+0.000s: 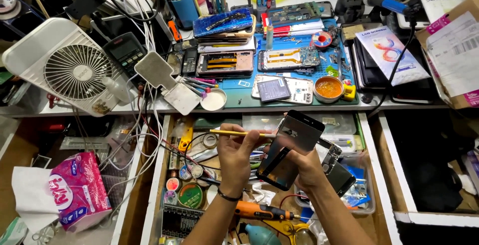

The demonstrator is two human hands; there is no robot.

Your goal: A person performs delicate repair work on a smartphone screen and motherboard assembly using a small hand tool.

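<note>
Two hands: left hand [237, 152] with yellow tool [239, 133], right hand [304, 167] (partly hidden) gripping phone screen [291, 147]

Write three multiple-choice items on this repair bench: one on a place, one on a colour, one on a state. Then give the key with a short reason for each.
1. Where does the white fan stand?
A. At the left end of the bench
B. In the open drawer
C. On the blue mat

2. What colour is the thin tool in the left hand?
A. Red
B. Yellow
C. Green

3. How is the phone screen being kept?
A. Flat on the bench
B. Inside a box
C. Held up in the right hand, over the open drawer

Key:
1 A, the fan leans at the bench's left end, far from the blue mat.
2 B, the thin stick-like tool is yellow.
3 C, the right hand grips the dark panel from below, tilted, clear of the bench.
</note>
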